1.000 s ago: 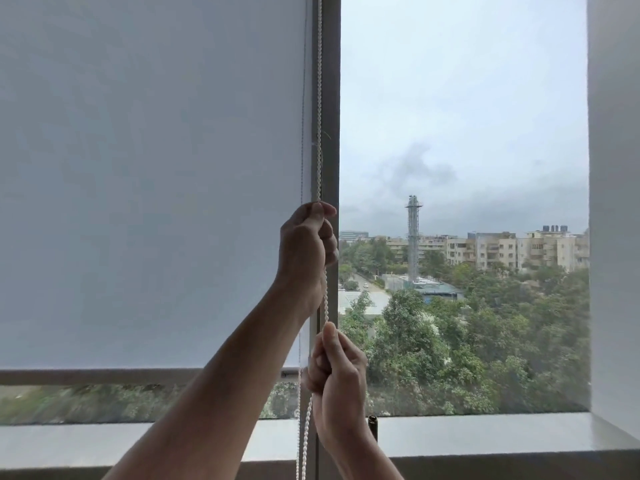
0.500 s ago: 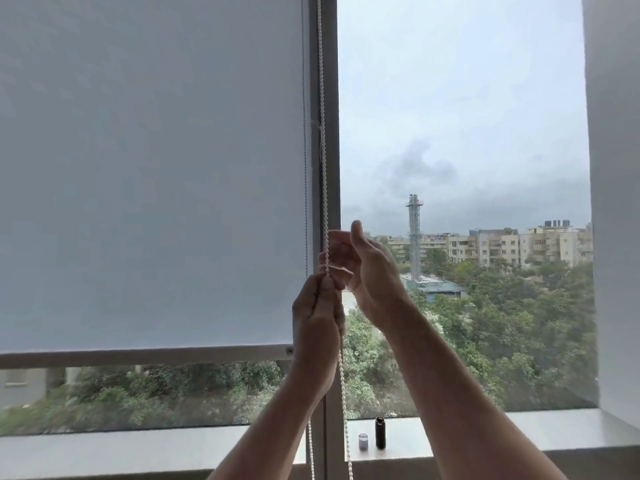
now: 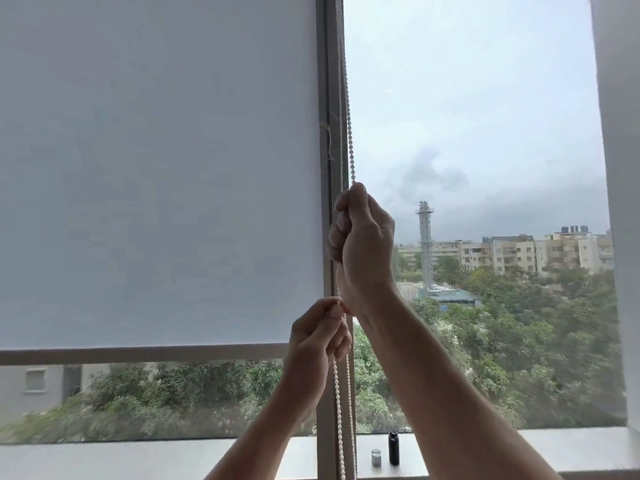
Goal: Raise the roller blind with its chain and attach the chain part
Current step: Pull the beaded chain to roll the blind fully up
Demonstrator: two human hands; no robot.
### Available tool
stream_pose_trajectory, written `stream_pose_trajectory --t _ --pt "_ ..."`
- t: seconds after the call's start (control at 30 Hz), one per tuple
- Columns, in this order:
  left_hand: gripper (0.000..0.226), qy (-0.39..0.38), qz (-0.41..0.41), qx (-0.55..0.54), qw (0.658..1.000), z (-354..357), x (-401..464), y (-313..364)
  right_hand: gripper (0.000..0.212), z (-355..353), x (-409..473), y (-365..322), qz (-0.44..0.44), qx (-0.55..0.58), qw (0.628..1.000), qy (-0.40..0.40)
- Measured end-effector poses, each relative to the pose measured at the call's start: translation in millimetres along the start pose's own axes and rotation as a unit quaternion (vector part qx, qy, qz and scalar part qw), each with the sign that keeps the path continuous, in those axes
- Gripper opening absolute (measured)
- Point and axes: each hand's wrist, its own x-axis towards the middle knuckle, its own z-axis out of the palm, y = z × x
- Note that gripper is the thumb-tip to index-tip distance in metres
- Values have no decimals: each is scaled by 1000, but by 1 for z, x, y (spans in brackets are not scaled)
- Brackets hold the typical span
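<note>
No text, label, brand, number or sign is legible anywhere in the view, neither indoors at the window nor on the distant buildings outside.

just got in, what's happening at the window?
A person is raising the roller blind by its bead chain. The right hand grips the chain higher up; the left hand pinches it just below. The blind's bottom bar sits above the sill, with a strip of glass showing beneath it. Two small parts, one black and one clear, stand on the sill.
</note>
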Motion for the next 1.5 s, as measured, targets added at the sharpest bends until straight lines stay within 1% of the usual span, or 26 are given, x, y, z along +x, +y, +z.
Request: stream_pose_trajectory --t 0.03,0.1,0.2,0.27,0.33,0.43,0.53,0.63,0.7,0.73,0.8,0.87,0.93,1.0,1.13,1.27,1.37,1.43,1.5 --pt "19 -16 -12 8 1000 -6 2 1 41 -3 -7 3 -9 -15 1000 -3" --pt "25 -28 -44 31 998 -16 9 4 42 -9 -23 12 -20 -37 999 -5" --pt "34 2 -70 43 997 -26 27 15 43 -20 -45 28 -3 -22 1000 -8" --pt "41 39 -53 64 996 -24 44 30 45 -26 -57 38 5 -27 1000 -11" --pt "44 55 -25 79 995 -16 60 50 46 -32 -68 48 19 -54 998 -13" --pt "41 18 3 88 996 10 82 82 45 -41 -80 59 37 -62 997 -6" --pt "37 -5 -3 43 999 38 95 101 44 -48 -80 62 41 -58 998 -3" --pt "31 32 5 17 999 57 98 98 38 -55 -74 62 56 -52 996 -40" --pt "33 54 45 9 997 62 97 94 38 -64 -71 61 106 1 990 -88" --pt "33 59 61 4 996 63 96 93 42 -71 -69 61 140 17 983 -118" --pt "34 63 76 -8 995 63 94 94 55 -83 -64 60 192 16 968 -162" --pt "34 56 73 -13 996 62 88 92 68 -92 -51 58 211 7 962 -172" --pt "33 47 64 -5 997 58 76 81 75 -92 -33 50 189 -25 967 -168" --pt "34 42 59 -6 997 52 59 65 72 -84 -14 37 157 -45 975 -152" --pt "34 46 44 -22 998 45 31 38 64 -55 22 8 121 -41 984 -120" --pt "35 69 47 -5 996 40 28 30 50 -14 51 -21 130 -80 984 -88" --pt "37 76 47 -3 996 38 29 29 40 10 57 -28 147 -72 986 -42" --pt "41 82 50 14 995 36 31 29 43 19 57 -23 110 -68 991 -14" --pt "43 73 58 41 995 32 33 30 44 20 51 -18 40 -74 996 -12"
